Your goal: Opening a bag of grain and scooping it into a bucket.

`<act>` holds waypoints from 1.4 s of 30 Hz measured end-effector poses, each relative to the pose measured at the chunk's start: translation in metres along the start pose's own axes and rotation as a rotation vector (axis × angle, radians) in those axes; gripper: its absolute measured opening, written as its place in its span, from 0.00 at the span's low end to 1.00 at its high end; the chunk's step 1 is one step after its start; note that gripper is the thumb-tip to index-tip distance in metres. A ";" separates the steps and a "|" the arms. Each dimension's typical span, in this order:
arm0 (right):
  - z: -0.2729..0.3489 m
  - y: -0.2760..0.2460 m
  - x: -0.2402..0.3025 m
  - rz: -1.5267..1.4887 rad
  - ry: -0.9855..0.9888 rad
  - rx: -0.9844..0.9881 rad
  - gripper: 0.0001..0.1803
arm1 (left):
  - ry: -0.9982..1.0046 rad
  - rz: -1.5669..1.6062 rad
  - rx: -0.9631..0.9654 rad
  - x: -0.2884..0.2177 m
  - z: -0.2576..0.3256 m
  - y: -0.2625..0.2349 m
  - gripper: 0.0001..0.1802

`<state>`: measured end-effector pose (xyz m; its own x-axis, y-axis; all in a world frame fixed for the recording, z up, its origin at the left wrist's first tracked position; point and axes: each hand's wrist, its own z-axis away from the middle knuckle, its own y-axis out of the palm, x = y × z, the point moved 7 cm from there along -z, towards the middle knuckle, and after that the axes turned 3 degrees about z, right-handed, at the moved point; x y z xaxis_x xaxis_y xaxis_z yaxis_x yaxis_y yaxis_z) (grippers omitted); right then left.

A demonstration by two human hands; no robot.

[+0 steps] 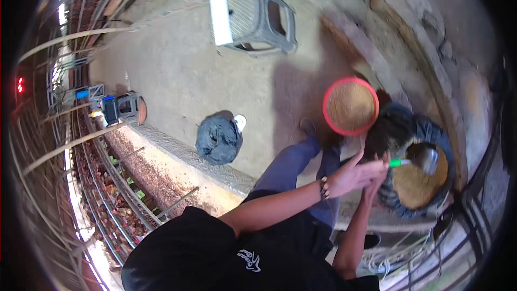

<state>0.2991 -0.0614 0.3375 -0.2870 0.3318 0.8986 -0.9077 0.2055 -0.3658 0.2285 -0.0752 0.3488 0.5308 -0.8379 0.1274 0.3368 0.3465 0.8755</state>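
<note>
My left hand, with a bracelet at the wrist, stretches out flat with its thumb apart, against or over my right hand. My right hand is partly hidden behind it and closes around the green handle of a scoop. The scoop's dark metal bowl hangs over an open dark sack. Tan grainy feed fills the sack. Beyond my hands, a red-rimmed basin holds similar grainy feed. Whether the scoop has feed in it, I cannot tell.
A grey plastic stool with a white cylinder stands at the far side. A tied dark plastic bag sits on the concrete floor. Caged birds line the left behind a low wall. A rough ledge runs along the right.
</note>
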 end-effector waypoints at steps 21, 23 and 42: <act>-0.057 0.206 -0.008 -0.024 0.228 0.150 0.27 | 1.025 -1.348 -1.686 -0.566 0.259 -0.152 0.49; -0.067 0.253 0.014 -0.088 0.323 0.291 0.33 | 0.756 -1.360 -1.783 -0.616 0.250 -0.168 0.53; 0.001 0.266 0.008 -0.431 1.070 0.106 0.32 | -0.231 -1.439 -0.262 -0.274 0.150 -0.178 0.23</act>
<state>0.0551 -0.0050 0.2474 0.4126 0.8728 0.2608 -0.9027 0.4300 -0.0111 -0.0934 0.0292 0.2278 -0.4974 -0.5576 -0.6646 0.5945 -0.7770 0.2069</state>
